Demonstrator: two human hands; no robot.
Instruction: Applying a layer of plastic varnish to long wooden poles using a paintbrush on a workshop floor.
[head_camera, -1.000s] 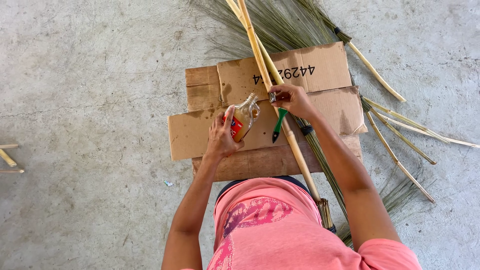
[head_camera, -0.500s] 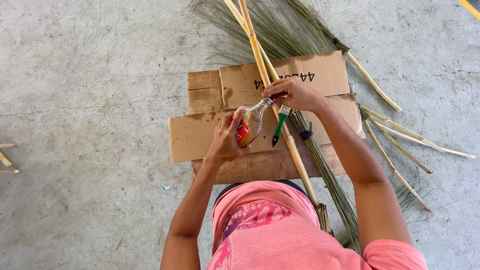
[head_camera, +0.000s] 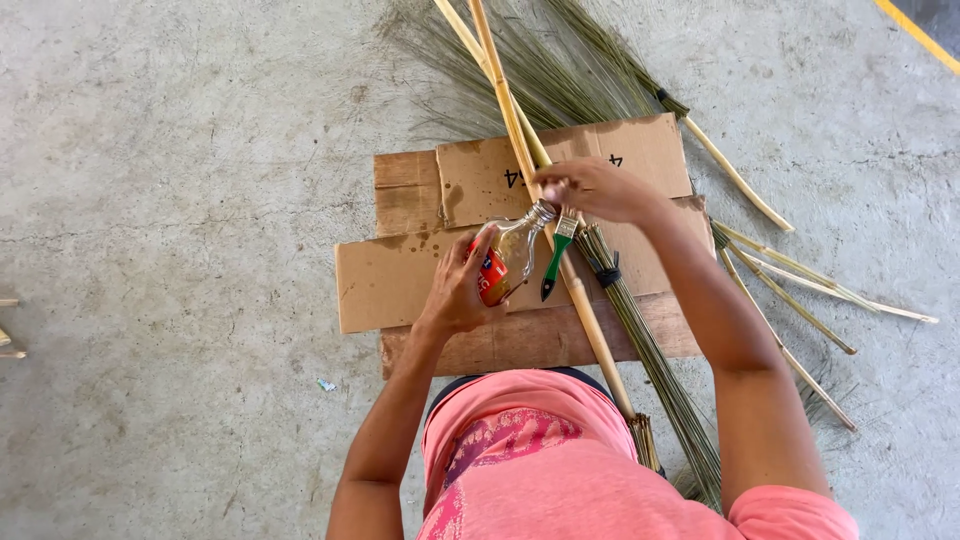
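My left hand (head_camera: 455, 290) grips a small clear glass bottle (head_camera: 508, 258) with a red label, tilted with its neck up and to the right. My right hand (head_camera: 590, 190) is closed at the bottle's mouth and also carries a small paintbrush with a green handle (head_camera: 554, 268) that hangs down beside the bottle. A long bamboo stick (head_camera: 520, 150) runs diagonally beneath both hands, across flattened cardboard sheets (head_camera: 400, 285) on the concrete floor.
Bundles of thin green broom straw (head_camera: 640, 320) lie beside the stick, one tied with a dark band. More straw and thin bamboo sticks (head_camera: 790, 270) are spread at the top and right. Stick ends (head_camera: 8, 340) show at the left edge. A yellow line (head_camera: 915, 35) crosses the top right.
My right hand moved left from the brush and stick to the bottle's mouth. The bottle tipped more upright in my left hand. The view shifted slightly.
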